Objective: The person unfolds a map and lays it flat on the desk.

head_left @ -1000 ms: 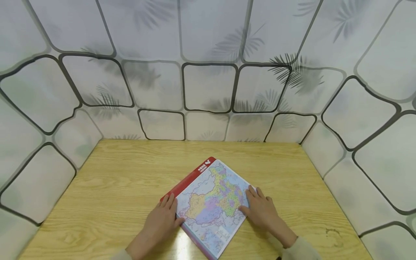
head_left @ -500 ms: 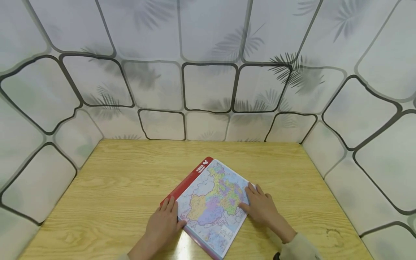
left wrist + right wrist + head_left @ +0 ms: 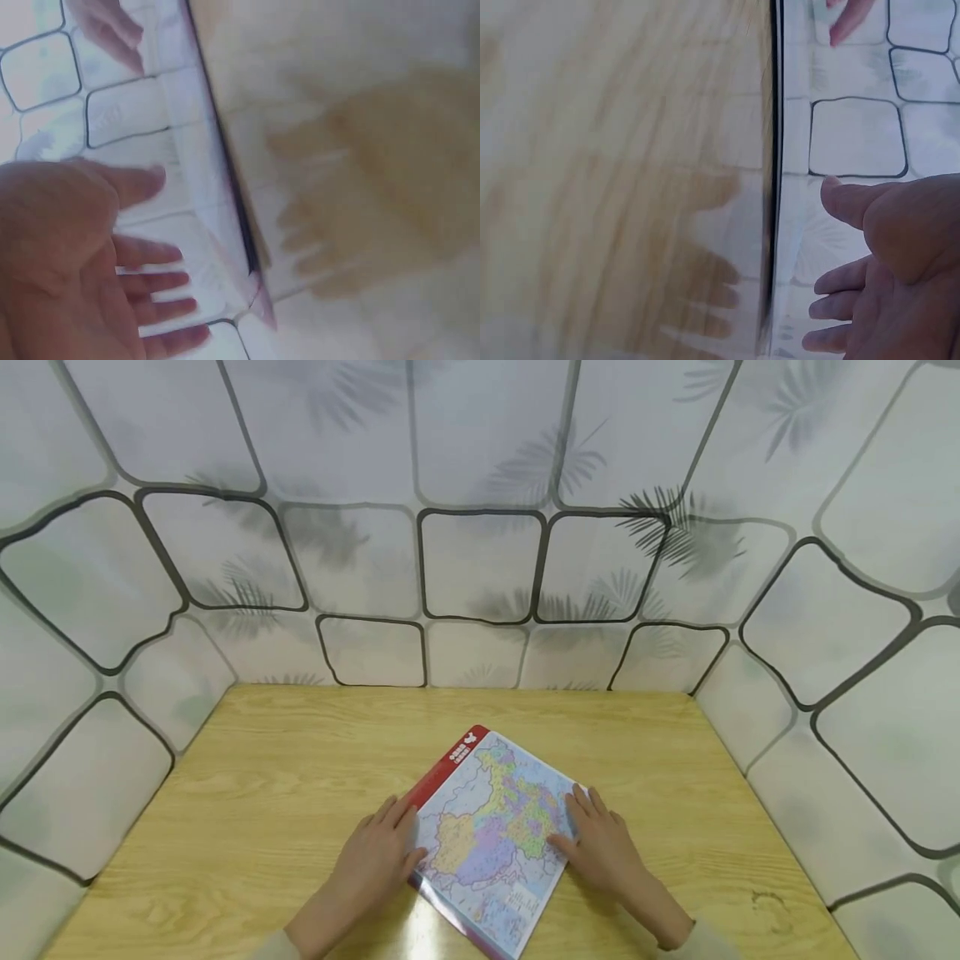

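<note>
A flat square with a colourful printed map [image 3: 487,843] lies turned cornerwise on the wooden table, in the head view. Along its upper left side runs a red strip [image 3: 442,772] with white lettering. My left hand [image 3: 378,852] rests at the left corner, its straight fingers over the red strip and its thumb by the map's edge. At the right corner rests my right hand [image 3: 603,843], fingers extended on the map's border. Both wrist views show palms with straight fingers: the left hand [image 3: 67,262] and the right hand [image 3: 907,262]. The map's underside is hidden.
The light wooden table [image 3: 300,743] spreads around the map. Pale walls [image 3: 480,568] with dark stone outlines and leaf prints enclose its back and sides. A dark curved mark [image 3: 771,910] is on the table at the right.
The map has turned slightly counterclockwise, its near corner shifting right and its far corner left. My left hand has slid a little up along the red strip. The right hand has hardly moved.
</note>
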{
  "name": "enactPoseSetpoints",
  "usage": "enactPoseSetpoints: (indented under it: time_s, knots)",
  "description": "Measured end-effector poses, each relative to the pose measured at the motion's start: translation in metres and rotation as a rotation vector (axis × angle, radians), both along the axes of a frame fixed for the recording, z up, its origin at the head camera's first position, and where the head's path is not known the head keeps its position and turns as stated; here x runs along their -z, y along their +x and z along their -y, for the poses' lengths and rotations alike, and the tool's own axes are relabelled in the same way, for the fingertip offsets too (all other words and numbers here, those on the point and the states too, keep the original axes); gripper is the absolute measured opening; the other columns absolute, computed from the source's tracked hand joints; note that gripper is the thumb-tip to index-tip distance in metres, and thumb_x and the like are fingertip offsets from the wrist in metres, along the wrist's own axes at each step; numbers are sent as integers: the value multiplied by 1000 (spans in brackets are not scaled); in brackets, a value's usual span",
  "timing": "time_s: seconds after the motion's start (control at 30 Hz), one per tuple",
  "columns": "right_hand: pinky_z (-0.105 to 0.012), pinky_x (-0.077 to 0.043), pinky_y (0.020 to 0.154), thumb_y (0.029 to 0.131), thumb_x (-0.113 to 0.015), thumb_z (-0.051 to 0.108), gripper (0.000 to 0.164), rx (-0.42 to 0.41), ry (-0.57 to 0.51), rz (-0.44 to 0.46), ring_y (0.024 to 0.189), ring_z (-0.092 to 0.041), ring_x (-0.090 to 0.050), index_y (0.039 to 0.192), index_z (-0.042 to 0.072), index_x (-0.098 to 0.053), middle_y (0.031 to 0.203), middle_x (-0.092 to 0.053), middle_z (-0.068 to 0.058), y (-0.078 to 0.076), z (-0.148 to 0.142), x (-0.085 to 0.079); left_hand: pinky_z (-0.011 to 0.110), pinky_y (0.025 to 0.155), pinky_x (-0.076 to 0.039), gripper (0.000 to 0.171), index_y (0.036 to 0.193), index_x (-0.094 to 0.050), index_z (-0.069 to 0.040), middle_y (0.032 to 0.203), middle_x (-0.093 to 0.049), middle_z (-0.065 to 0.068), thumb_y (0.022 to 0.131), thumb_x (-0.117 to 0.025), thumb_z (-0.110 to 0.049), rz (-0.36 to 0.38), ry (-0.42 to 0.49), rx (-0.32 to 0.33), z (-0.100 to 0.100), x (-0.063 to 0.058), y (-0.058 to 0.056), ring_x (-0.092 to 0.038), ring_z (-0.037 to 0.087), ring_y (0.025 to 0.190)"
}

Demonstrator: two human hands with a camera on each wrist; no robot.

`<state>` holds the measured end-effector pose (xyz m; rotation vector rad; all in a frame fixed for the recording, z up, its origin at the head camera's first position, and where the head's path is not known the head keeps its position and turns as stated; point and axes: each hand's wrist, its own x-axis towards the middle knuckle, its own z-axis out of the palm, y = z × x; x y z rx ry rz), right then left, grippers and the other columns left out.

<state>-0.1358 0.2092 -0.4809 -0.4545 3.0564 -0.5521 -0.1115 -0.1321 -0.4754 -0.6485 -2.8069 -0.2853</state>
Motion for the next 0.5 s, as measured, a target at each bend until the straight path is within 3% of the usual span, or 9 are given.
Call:
enactPoseSetpoints:
  time_s: [0.1,0.23,0.5]
  knots:
    - [-72,-38,105,100,-68,40,73,28,10,-7,144,-55,-35,145,-13,-48,153,-41,-35,11,5,-4,58,103,-48,64,136,-57,14,148,-51,29,93,-78,-28,54,25,82,1,-5,-10,-49,49,136]
    - [-70,-40,104,99,-69,41,75,54,27,-3,141,-55,-38,143,-17,-48,149,-43,-38,23,14,-11,59,106,-45,66,141,-52,15,151,-48,29,96,-74,-28,70,23,156,1,-9,-23,-44,49,140]
    - [-67,-41,106,96,-71,44,79,56,63,7,141,-53,-40,144,-15,-48,149,-45,-36,41,29,-13,59,111,-41,66,148,-47,11,159,-40,25,101,-68,-31,147,13,172,-4,-6,-44,-39,46,145]
